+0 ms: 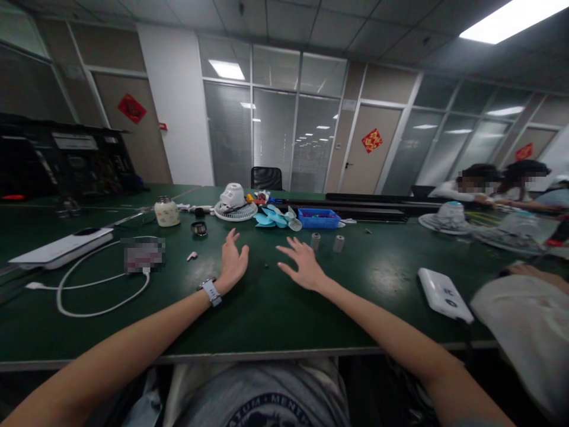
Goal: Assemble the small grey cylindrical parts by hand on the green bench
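Note:
My left hand (233,261) hovers over or rests on the green table, fingers apart and nothing in it; a watch (210,292) is on that wrist. My right hand (304,264) is spread out to its right, also holding nothing. Between the two hands lies a tiny dark piece (266,265). Just beyond my right hand stand two small metal cylinders, one (315,241) near the fingers and another (339,243) further right. Left of my left hand are a small pinkish-white piece (191,256) and a dark ring-shaped object (198,229).
Farther back are a white fan (235,204), light-blue fan blades (272,217) and a blue bin (318,218). To the left are a bottle (167,212), a white cable (104,313) and a white box-like device (62,246). A white device (444,295) and a person's sleeve (524,326) are at right.

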{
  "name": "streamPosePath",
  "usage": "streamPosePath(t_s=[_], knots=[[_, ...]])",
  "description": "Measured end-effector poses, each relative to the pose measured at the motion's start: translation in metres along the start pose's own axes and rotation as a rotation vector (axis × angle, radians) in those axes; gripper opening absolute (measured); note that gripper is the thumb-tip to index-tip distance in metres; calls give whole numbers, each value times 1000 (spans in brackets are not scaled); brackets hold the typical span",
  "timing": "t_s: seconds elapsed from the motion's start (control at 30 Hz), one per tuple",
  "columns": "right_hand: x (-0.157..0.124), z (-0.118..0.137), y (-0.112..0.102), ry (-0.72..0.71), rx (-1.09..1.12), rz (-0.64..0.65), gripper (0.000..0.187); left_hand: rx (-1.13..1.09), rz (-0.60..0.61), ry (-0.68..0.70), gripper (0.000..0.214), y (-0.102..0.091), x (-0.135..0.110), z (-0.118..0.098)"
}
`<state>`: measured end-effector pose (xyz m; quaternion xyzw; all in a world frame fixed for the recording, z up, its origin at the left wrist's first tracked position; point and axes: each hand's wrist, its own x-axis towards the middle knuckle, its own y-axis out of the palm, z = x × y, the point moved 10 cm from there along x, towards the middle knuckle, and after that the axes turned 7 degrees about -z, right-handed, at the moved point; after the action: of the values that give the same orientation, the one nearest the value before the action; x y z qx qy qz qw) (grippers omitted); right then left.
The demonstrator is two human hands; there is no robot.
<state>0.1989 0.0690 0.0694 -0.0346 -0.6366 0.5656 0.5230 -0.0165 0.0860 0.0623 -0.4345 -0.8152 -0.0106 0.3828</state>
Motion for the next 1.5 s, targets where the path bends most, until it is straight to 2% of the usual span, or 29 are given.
streamPosePath(t_s=[0.03,0.1,0.17,0.23,0.43,0.53,0.63,0.73,0.8,0.87,0.97,1.1,1.2,1.5], knots=[[-1,17,16,-38,36,95,51,-2,-2,-8,63,0,0,1],[-5,35,40,-55,88,255,52,-3,-1,-30,64,0,0,4],[-9,36,54,-23,126,363,55,1,11,-51,64,2,0,6],[-10,32,58,-1,149,406,57,8,31,-60,65,5,0,8],[-7,30,43,-44,162,310,55,22,4,-77,64,7,2,15],[1,24,21,-56,127,139,45,35,5,-73,64,7,3,15],[10,-4,-23,-2,104,-147,28,43,29,-85,65,8,3,17],[7,-55,-75,127,54,-441,21,40,41,-73,64,11,3,18],[-2,-95,-102,232,-5,-581,20,37,41,-60,62,12,3,19],[-12,-132,-119,336,-61,-652,21,38,48,-58,61,14,3,21],[-25,-177,-122,491,-138,-619,26,40,56,-66,60,16,3,24],[-37,-210,-105,659,-231,-439,28,30,60,-78,59,16,3,24],[-39,-217,-96,686,-232,-376,27,23,72,-92,58,17,2,23],[-29,-217,-92,654,-292,-391,31,22,60,-74,53,16,1,19]])
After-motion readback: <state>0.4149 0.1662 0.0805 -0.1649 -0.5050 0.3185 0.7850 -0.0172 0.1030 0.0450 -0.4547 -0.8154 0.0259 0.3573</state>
